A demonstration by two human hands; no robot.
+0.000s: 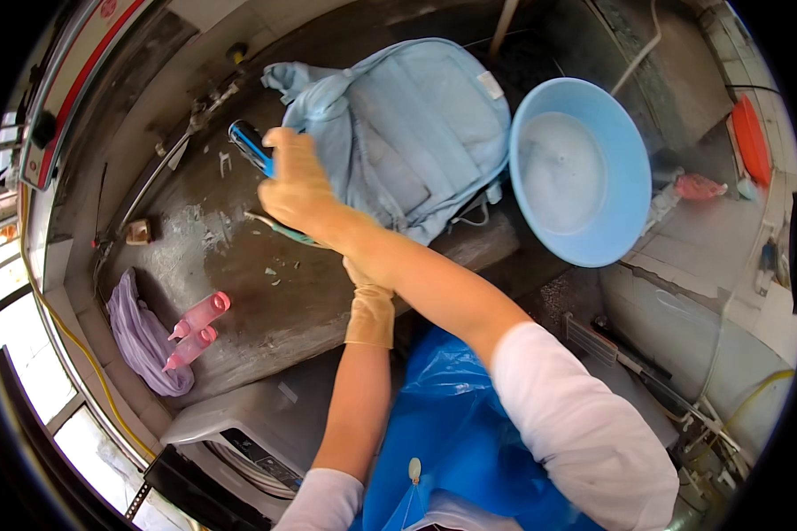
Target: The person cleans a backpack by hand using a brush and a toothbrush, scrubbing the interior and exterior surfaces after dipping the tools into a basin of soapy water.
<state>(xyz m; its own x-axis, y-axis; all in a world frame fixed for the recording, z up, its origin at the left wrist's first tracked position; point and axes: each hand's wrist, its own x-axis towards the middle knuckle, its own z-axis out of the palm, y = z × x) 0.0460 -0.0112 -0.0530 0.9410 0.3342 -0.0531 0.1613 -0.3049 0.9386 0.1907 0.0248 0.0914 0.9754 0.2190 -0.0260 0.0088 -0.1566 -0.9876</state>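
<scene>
Gripping a blue and black tool, the right hand is placed at the left edge of the light blue backpack; its fingers are bent around the tool, and the exact kind of this tool I cannot tell. The left hand is below the backpack, in a pale glove, and mostly hidden under the right forearm, so I cannot tell if it is open or closed. Near it, a thin green stick comes out, to the lower left of the backpack; whether the hand holds it is not clear.

The backpack lies on the dark, wet bench. Just beside its right side is a blue basin with foamy water inside. Well apart from the backpack, to its lower left, two pink bottles lie next to a purple cloth.
</scene>
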